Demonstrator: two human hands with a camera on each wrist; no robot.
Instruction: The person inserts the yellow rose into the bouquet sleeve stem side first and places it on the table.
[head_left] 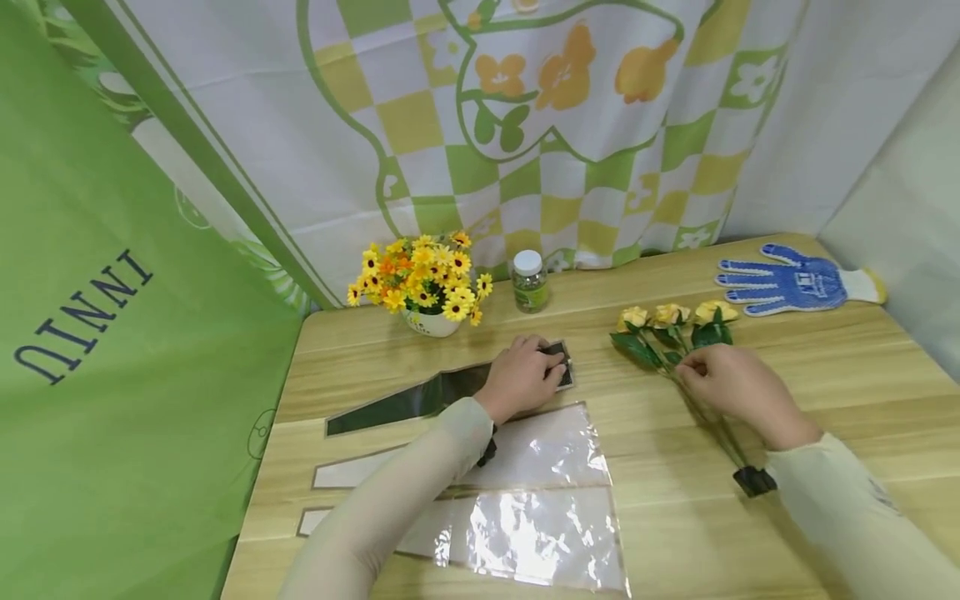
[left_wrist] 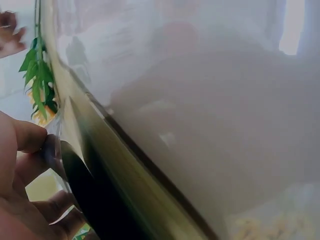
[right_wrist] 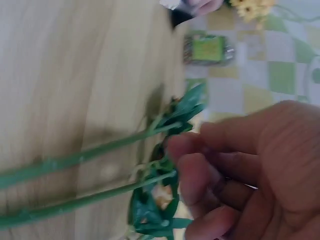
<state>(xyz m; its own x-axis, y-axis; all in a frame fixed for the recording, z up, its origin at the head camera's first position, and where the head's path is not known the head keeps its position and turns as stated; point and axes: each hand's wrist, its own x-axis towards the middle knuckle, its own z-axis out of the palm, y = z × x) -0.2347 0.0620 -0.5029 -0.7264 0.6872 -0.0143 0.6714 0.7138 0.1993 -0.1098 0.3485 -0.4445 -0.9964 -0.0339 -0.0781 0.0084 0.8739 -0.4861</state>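
In the head view my left hand (head_left: pixel 522 377) lies over the wide end of a tapered black flower sleeve (head_left: pixel 412 404), flat on the table. The left wrist view shows its thumb and finger pinching the sleeve's edge (left_wrist: pixel 52 150). Two clear sleeves (head_left: pixel 555 450) lie nearer me, shiny with reflections. My right hand (head_left: pixel 731 383) is at the upper stems of three yellow roses (head_left: pixel 671 314), its fingers curled close to the green leaves (right_wrist: pixel 187 107). Whether those fingertips grip a stem (right_wrist: pixel 90 156) or only touch the leaves cannot be told.
A pot of yellow flowers (head_left: pixel 431 323) and a white-capped jar (head_left: pixel 530 287) stand along the back. A blue-and-white work glove (head_left: pixel 795 279) lies at the back right. A patterned curtain (head_left: pixel 525 192) hangs behind, and green cloth (head_left: pixel 150 350) on the left.
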